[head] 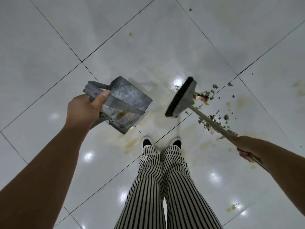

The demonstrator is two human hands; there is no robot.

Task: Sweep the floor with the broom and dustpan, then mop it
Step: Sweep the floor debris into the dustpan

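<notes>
My left hand grips the handle of a grey metal dustpan, held above the floor left of centre, its tray tilted and stained inside. My right hand grips the pale handle of a broom; the broom head, grey with dark bristles, sits just right of the dustpan. A pile of green and purple vegetable scraps lies on the white tiles right of the broom head, and more scraps lie along the handle.
The floor is glossy white tile with dark grout lines. Yellowish stains spread near my shoes and to the right. My striped trouser legs fill the lower middle.
</notes>
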